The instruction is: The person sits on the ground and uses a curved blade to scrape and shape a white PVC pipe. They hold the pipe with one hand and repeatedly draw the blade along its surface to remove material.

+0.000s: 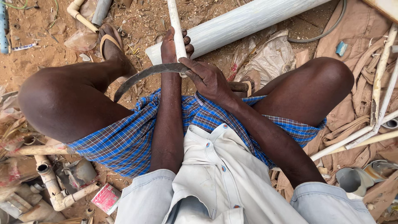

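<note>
Left hand (174, 45) wrapped tight around the thin white pipe (175, 29), fingers curled over it, holding it upright out in front between the knees. Right hand (207, 79) is clenched on the curved blade (149, 74), a dark sickle-like knife, gripping it near the middle of the metal with its wooden handle (240, 86) poking out to the right. The blade lies crosswise against the pipe just below the left fist, edge touching the plastic, tip sweeping down toward the left thigh.

Behind the pipe, a fat white pipe (244, 20) lies slanted on the sandy ground (37, 62); a sandalled foot (110, 45) is planted to its left. Pipe fittings (52, 182) and off-cuts lie down at the lower left, thin tubes (381, 83) on brown cloth to the right.

The risk, as I judge it: bare fingers on bare metal, and the left fist right above the edge. A slip on the smooth plastic could drive the blade into those knuckles or the thigh.
</note>
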